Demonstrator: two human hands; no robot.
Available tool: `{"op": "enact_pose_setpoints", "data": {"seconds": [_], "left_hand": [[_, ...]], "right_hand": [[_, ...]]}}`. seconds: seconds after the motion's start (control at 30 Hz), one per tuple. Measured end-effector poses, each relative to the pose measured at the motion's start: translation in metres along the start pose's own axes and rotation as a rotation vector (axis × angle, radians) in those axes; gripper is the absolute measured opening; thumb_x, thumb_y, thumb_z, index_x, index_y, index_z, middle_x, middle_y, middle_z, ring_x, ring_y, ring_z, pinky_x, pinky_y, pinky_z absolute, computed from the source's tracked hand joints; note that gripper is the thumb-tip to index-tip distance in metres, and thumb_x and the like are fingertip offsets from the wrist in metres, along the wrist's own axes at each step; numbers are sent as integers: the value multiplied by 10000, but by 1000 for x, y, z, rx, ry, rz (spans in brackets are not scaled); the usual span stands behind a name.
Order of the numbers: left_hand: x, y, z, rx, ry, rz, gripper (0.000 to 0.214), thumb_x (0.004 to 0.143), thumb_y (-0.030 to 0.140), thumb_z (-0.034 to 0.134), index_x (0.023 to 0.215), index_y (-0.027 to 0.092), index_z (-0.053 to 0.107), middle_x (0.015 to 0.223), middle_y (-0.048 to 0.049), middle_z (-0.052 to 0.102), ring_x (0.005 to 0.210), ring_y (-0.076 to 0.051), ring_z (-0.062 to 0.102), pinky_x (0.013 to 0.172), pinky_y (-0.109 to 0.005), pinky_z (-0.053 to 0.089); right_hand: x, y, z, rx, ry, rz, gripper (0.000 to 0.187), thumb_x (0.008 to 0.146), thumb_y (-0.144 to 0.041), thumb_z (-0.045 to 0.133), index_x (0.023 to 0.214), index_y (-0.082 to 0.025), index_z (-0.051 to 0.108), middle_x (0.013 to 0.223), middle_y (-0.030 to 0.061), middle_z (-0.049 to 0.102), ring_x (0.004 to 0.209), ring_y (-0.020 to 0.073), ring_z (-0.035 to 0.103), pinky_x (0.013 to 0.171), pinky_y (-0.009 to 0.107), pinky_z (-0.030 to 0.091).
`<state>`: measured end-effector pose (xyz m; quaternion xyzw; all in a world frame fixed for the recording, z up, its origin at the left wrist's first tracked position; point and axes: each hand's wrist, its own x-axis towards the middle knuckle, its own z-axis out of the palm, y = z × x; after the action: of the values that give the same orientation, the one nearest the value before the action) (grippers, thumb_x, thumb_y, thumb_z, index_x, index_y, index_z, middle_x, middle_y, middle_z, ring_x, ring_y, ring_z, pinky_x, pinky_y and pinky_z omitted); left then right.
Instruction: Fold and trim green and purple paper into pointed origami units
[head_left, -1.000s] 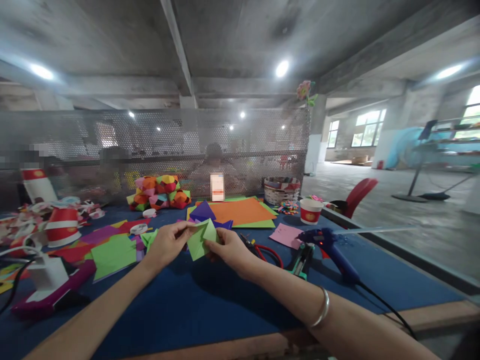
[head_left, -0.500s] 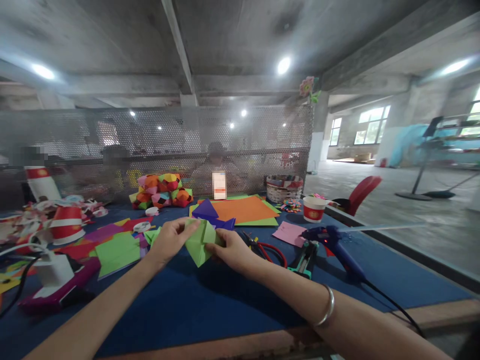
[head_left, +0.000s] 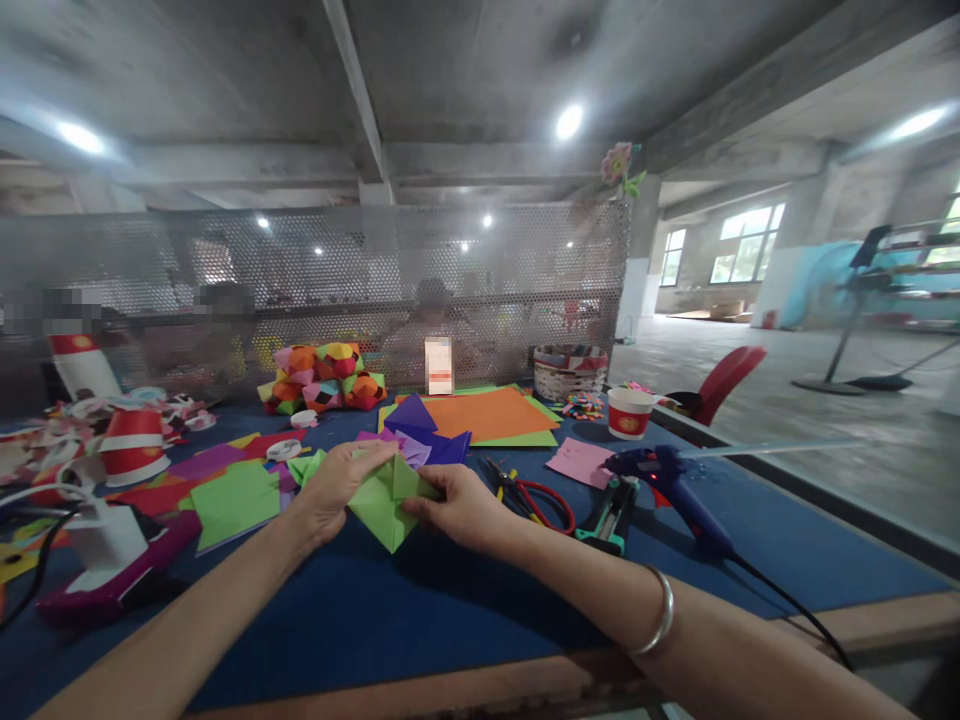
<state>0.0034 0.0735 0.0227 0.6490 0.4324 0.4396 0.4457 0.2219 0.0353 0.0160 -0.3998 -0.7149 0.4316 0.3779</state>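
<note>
A light-green sheet of folded paper (head_left: 386, 508) is held above the blue table top, one corner pointing down toward me. My left hand (head_left: 335, 492) pinches its left side, thumb along the upper edge. On the right side, my right hand (head_left: 459, 505) grips the paper between thumb and fingers. Creases and a raised flap show on its face. Just behind it lie folded purple paper pieces (head_left: 416, 415) and a lilac one (head_left: 409, 447). Another folded green piece (head_left: 306, 467) rests beside my left hand, partly hidden by it.
Pliers with red handles (head_left: 544, 503), a teal-and-black cutter (head_left: 611, 515) and a blue glue gun (head_left: 686, 500) lie to the right. Left are green sheets (head_left: 236, 503) and a power strip (head_left: 124, 570). Orange paper (head_left: 487, 415), paper balls (head_left: 326, 378) and a basket (head_left: 570, 373) stand behind.
Both hands have brought the green paper slightly lower and nearer, the left hand shifting a little left. The paper is tilted differently, and the lilac piece behind it now shows.
</note>
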Motion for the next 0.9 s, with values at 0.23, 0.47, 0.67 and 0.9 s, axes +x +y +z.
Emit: {"op": "enact_pose_setpoints", "data": {"seconds": [0.23,0.47,0.67,0.9], "left_hand": [[0,5,1,2,15,-93,359,1147,471,780,1341,170,754,1280,-92,789,1055,-250,796,919,-440,710],[-1,8,1,-4,-15,-125,344,1150,471,777,1316,170,761,1253,-80,792,1025,-244,795,889,-417,711],[-2,10,8,23,-83,-133,353,1141,441,794,1366,171,753,1319,-100,789,1091,-260,801,943,-455,715],[-3,11,10,0,-132,-106,330,1127,370,818,1383,172,752,1351,-103,787,1126,-267,802,975,-470,714]], "right_hand": [[-2,-3,-1,-23,36,6,308,967,-116,743,729,-233,587,621,-62,574,578,124,534,562,235,409],[-6,-10,1,-5,-6,22,328,1003,-127,737,718,-228,611,610,-51,608,539,134,567,535,242,428],[-5,-13,-1,24,137,29,338,1072,-120,660,752,-220,616,613,-60,598,515,118,546,524,225,427],[-1,-10,-3,105,268,48,356,1062,-138,642,714,-211,625,622,-41,625,556,137,601,545,230,470]]}}
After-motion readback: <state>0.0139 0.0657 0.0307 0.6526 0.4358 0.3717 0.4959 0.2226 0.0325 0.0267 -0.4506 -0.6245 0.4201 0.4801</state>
